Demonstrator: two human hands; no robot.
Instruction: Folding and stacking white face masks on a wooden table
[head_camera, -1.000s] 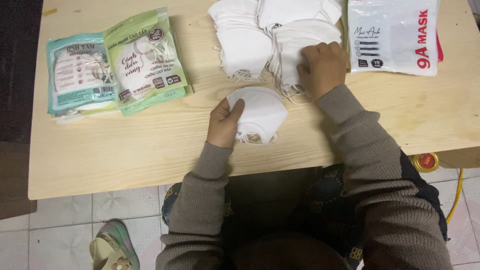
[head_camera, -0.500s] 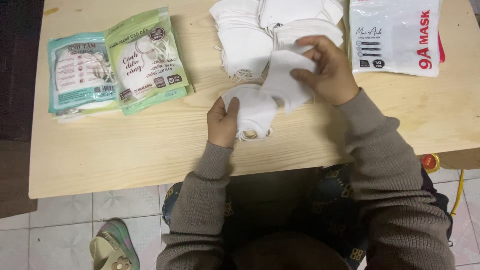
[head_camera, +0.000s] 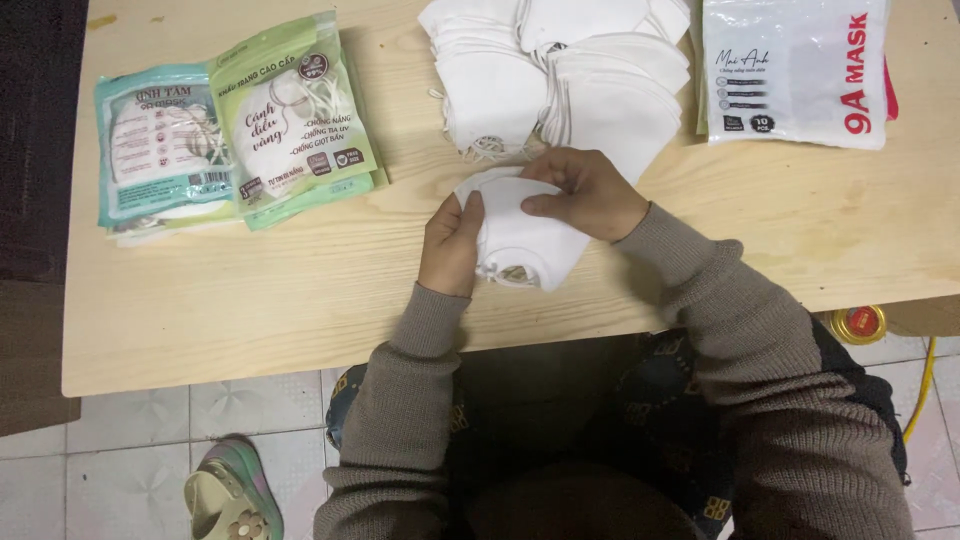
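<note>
Between left hand (head_camera: 452, 245) and right hand (head_camera: 585, 195): white mask (head_camera: 520, 240), gripped by both. Just beyond right hand: mask pile (head_camera: 555, 75). Beyond left hand: green packet (head_camera: 290, 120).

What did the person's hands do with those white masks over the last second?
The right hand left the pile of white masks, carrying one toward the person, and now presses it onto the small stack of masks that the left hand holds against the table. The left hand, the green packet, the teal packet and the white bag stayed put.
</note>
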